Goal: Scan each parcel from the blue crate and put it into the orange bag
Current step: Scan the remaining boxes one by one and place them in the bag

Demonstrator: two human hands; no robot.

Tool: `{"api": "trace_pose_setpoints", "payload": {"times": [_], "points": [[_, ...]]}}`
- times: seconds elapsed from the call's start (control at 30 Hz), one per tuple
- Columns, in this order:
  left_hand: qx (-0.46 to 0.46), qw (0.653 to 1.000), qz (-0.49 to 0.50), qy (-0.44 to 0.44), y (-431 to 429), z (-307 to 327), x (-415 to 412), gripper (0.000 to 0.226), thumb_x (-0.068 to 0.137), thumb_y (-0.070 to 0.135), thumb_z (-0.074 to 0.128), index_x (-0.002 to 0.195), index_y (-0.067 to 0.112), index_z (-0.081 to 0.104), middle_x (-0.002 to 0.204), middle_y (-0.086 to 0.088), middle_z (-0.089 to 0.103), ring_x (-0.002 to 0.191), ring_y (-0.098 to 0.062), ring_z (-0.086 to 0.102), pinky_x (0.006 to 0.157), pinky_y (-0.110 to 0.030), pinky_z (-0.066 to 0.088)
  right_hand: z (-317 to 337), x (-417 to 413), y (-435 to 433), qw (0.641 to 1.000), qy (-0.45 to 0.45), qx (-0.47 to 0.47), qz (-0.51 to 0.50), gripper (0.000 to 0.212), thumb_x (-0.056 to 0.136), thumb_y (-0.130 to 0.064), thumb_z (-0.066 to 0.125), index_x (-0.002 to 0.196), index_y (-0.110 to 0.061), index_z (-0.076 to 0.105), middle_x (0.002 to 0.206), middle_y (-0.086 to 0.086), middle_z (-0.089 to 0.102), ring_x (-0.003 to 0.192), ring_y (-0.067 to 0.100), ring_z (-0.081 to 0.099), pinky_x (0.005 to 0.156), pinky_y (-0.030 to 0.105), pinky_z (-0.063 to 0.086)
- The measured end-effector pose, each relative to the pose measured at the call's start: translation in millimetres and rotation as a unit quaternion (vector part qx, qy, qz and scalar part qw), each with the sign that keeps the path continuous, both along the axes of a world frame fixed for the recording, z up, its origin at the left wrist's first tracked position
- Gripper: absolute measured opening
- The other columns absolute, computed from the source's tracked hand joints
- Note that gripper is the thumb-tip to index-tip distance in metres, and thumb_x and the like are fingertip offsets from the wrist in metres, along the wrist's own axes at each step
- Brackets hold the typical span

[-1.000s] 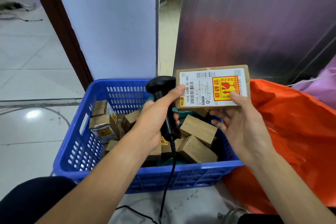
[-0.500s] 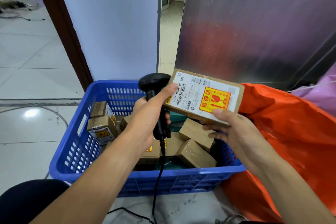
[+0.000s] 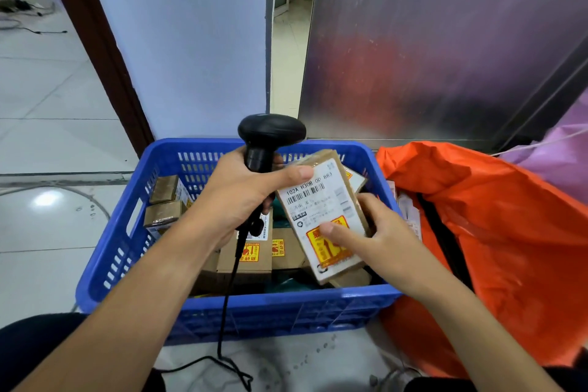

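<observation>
Fingers of right hand clasp flat brown cardboard parcel, label "102A H30B 00 883", over box-filled blue plastic crate; left hand grips black scanner.

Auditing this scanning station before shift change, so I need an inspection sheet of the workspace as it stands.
Surface: tiled floor, glare spot at left.
Job's things: blue crate holds loose cardboard parcels; labelled parcel held above it; orange bag beside crate's right side.
Clutter: purple sheet beyond the bag.
Grippers: left hand grips black scanner, thumb at the labelled parcel's corner; right hand holds that parcel.
Cables: scanner cable hangs past crate front to floor; loose cables far left.
Surroundings: pale wall, brown door frame, metal panel.
</observation>
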State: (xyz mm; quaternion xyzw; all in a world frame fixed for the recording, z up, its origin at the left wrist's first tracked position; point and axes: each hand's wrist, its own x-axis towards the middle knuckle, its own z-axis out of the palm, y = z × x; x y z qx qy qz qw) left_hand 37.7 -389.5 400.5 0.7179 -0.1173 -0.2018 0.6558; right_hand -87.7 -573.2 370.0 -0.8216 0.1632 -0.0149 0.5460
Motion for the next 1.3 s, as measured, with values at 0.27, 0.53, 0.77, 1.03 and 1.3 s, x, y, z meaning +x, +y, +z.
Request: {"api": "trace_pose_setpoints", "payload": {"times": [0.27,0.53,0.77,1.03,1.3], "points": [[0.004,0.999,-0.035,0.011,-2,1,-5,0.050,0.071,0.039,0.087,0.106,0.009,0.066,0.079,-0.001,0.078,0.061,-0.004,0.066,0.054,-0.017,0.051,6,-5,2,0.998,0.041,0.017,0.042,0.066,0.070,-0.048,0.086,0.124,-0.031,0.052,0.108,-0.017,0.077,0.095,0.007,0.076,0.086,0.034,0.062],[-0.018,0.999,0.012,0.034,-6,-6,-4,0.029,0.087,0.034,0.081,0.100,0.011,0.069,0.064,-0.004,0.064,0.050,-0.010,0.052,0.050,-0.021,0.050,-5,1,-3,0.995,0.039,-0.091,-0.034,0.057,0.075,-0.051,0.086,0.114,-0.033,0.050,0.104,-0.017,0.074,0.091,-0.012,0.068,0.084,0.024,0.061],[-0.041,0.997,0.038,0.055,-6,-6,2,0.020,0.093,0.027,0.076,0.105,0.013,0.071,0.096,-0.005,0.081,0.054,-0.014,0.058,0.055,-0.027,0.053,-14,8,-28,0.974,0.007,-0.131,-0.187,0.064,0.077,-0.064,0.079,0.118,-0.027,0.046,0.108,-0.015,0.069,0.103,0.014,0.069,0.091,0.047,0.058],[-0.039,0.996,-0.004,0.074,-7,-12,-2,0.018,0.096,0.022,0.071,0.111,0.012,0.073,0.099,-0.005,0.081,0.078,-0.019,0.071,0.086,-0.040,0.058,-20,16,-46,0.956,0.000,-0.134,-0.261,0.076,0.071,-0.070,0.077,0.118,-0.023,0.039,0.121,0.002,0.062,0.104,0.020,0.066,0.083,0.046,0.061],[-0.040,0.994,-0.002,0.098,-7,-13,-2,0.013,0.089,0.020,0.078,0.093,0.009,0.074,0.075,-0.008,0.069,0.054,-0.015,0.056,0.051,-0.026,0.049,-25,20,-46,0.950,-0.009,-0.161,-0.267,0.068,0.080,-0.059,0.078,0.122,-0.025,0.037,0.119,-0.001,0.061,0.102,0.017,0.064,0.083,0.038,0.058]]}}
